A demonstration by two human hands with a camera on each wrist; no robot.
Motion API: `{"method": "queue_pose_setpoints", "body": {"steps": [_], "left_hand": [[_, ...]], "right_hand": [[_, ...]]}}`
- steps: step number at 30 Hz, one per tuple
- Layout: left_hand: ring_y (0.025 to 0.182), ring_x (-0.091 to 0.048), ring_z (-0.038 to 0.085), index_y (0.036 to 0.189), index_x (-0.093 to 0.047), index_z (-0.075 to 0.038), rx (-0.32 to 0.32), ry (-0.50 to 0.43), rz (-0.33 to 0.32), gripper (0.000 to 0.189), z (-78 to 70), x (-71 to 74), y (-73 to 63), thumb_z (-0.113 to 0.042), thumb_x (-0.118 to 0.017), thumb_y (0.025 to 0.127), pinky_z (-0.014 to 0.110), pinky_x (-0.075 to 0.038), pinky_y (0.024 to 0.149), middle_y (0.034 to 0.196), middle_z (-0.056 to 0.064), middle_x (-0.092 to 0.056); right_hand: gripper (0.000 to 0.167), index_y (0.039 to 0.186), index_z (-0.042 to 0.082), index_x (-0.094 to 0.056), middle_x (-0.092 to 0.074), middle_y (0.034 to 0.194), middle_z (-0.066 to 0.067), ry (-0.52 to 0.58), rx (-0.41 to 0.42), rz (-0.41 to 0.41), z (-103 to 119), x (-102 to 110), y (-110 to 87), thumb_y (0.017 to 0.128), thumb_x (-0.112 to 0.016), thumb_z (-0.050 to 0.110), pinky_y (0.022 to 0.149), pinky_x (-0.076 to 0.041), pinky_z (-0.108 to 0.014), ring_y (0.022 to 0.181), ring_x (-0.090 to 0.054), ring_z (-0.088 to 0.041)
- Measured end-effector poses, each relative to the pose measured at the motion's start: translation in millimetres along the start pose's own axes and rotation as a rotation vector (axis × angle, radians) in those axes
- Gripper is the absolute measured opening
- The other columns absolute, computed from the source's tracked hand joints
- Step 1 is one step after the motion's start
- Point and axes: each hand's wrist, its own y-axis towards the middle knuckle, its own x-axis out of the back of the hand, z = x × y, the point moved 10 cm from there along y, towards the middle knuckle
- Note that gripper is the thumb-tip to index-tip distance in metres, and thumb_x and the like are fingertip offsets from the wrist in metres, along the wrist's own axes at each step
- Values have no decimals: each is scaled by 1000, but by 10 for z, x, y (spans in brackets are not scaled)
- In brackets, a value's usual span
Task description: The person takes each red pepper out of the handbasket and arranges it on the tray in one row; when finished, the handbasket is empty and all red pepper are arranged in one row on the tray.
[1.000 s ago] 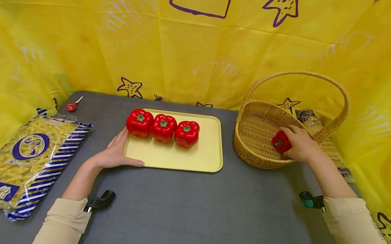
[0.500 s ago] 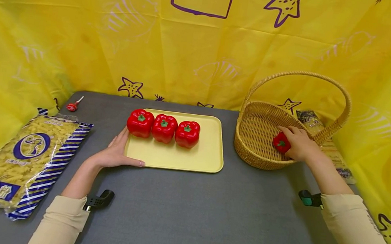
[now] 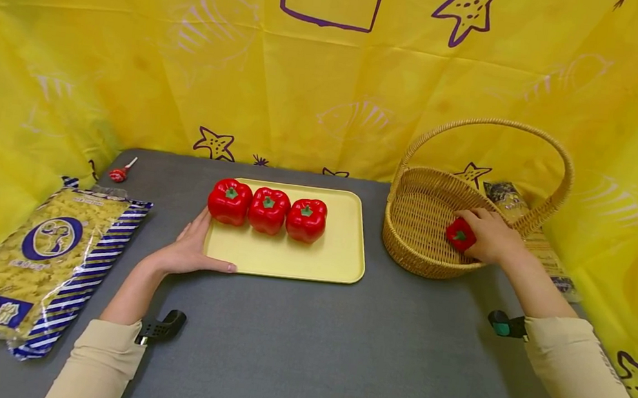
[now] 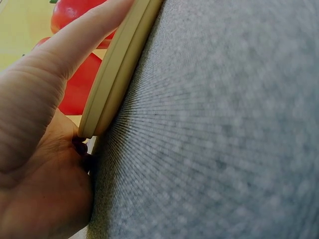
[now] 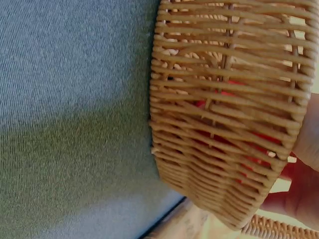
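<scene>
My left hand [image 3: 187, 253] rests on the left end of a pale yellow tray [image 3: 289, 262], fingers along its left side and thumb stretched along the front edge. In the left wrist view the thumb lies against the tray rim [image 4: 112, 79]. Three shiny red bell peppers with green stems stand in a row on the tray: a left one [image 3: 229, 197], a middle one [image 3: 264, 216] and a right one [image 3: 306, 222]. Inside a wicker basket [image 3: 414, 258], my right hand [image 3: 490, 236] holds another red bell pepper [image 3: 458, 234], partly covered by its fingers. Through the weave, the right wrist view shows red.
A large bag of pasta [image 3: 49, 268] lies at the left. Behind it is a red lollipop [image 3: 118, 175] with a white stick. The basket's tall handle [image 3: 493, 121] arches above the right hand. Another packet [image 3: 544, 248] lies behind the basket, near the yellow cloth backdrop [image 3: 308, 81].
</scene>
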Motion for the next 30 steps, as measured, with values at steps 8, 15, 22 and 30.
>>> {"method": "queue_pose_setpoints", "body": {"steps": [8,15,22,30], "left_hand": [[144,6,44,154,14,-7,6,-7,3,132,21,-14,-22,-49,-81,72,66,3,110,160,22,11],[145,6,43,154,14,-7,-5,-2,0,133,19,-12,-15,-50,-81,72,66,3,110,160,22,11],[145,5,43,154,13,-7,-19,-4,-6,133,6,1,14,-50,-82,71,66,3,110,160,21,9],[145,6,43,154,14,-6,-9,2,-4,133,17,-5,14,-50,-82,71,65,3,111,160,21,10]], "right_hand": [[78,142,3,-42,-42,131,-34,29,42,-78,-18,43,-33,77,-82,22,72,-48,-63,112,-45,-54],[82,144,1,-40,-44,131,-35,142,58,-173,12,108,-45,80,-81,29,79,-48,-62,110,-50,-51],[89,147,0,-37,-50,129,-31,316,17,-240,79,192,-55,79,-81,38,83,-46,-61,109,-52,-46],[94,153,8,-26,-47,137,-27,602,-142,-161,177,128,-82,83,-75,46,90,-44,-55,121,-48,-41]]}}
